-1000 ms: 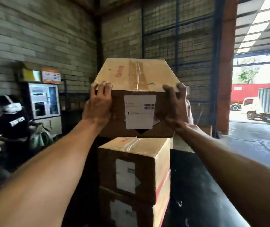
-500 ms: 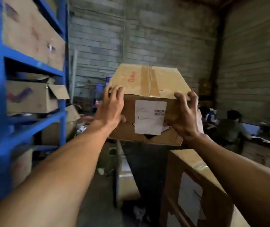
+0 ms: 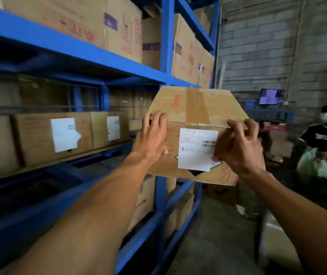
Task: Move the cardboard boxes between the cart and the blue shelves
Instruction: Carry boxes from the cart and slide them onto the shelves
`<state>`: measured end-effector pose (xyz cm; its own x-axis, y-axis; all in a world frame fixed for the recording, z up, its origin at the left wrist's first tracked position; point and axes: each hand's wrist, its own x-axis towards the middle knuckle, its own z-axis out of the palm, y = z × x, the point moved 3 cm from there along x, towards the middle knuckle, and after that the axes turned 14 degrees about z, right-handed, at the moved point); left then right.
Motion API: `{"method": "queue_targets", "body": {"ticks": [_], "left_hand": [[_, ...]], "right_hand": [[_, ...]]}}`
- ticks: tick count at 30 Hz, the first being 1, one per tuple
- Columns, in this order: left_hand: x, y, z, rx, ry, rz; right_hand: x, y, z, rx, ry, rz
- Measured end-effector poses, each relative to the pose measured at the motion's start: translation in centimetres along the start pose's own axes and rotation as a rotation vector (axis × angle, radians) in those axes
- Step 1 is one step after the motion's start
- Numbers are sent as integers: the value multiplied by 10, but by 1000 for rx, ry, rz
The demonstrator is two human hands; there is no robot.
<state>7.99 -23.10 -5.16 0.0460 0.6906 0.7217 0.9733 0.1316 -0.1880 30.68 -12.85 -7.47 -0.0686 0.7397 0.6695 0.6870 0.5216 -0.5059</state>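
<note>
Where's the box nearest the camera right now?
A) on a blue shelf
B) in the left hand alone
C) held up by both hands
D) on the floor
C: the left hand and right hand each grip an upper corner of the cardboard box, clear of the blue shelves.

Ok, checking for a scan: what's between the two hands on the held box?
Head view: a white barcode label on the cardboard box, between the left hand and right hand.
</note>
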Motion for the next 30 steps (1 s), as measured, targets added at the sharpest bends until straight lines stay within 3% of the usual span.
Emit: {"method": "queue_targets", "body": {"ticks": [10, 16, 30], "left_hand": [[-123, -99, -83, 122, -177, -208], [-189, -137, -138, 282, -176, -326], [-296, -117, -231, 588, -230, -651]], "right_hand": [[-80, -124, 58, 171, -207, -104], [-115, -195, 82, 301, -358, -209], [-183, -281, 100, 588, -603, -505]]}}
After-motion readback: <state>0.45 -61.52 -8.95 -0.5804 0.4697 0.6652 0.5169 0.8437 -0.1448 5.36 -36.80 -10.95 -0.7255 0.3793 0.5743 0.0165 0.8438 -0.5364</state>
